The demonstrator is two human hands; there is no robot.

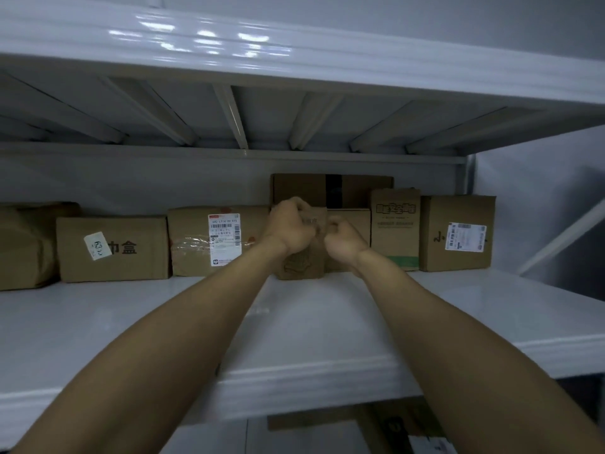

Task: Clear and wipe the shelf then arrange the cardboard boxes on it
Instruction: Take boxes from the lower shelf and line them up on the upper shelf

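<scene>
1. The left hand has its fingers curled over the top left corner of a small cardboard box. The right hand curls its fingers against the box's right edge, so the two hands grip it between them.
2. The small cardboard box stands upright at the far side of the shelf, about mid-width. Its long axis is vertical and a broad face is turned toward the near edge. A faint print on that face is too dim to read.
3. Just to its left is a taped box whose white shipping label reads "642 L714 00 015". Just right and behind is a plain low box. Behind both is a larger box with a dark tape strip down its front.
4. Further right stands a tall box with blocky print near its top and a green band at its foot. Next to it is a square box with a barcode label, last in the row, near the shelf's right post.
5. Further left lies a long box printed "巾盒" with a tilted white sticker. A crumpled box sits at the left edge.
6. A broad strip of white shelf surface lies between the row and the front lip, and both forearms stretch across it.
7. The ribbed upper shelf hangs a little above the larger box's top. Below the front lip, more cardboard shows dimly.
</scene>
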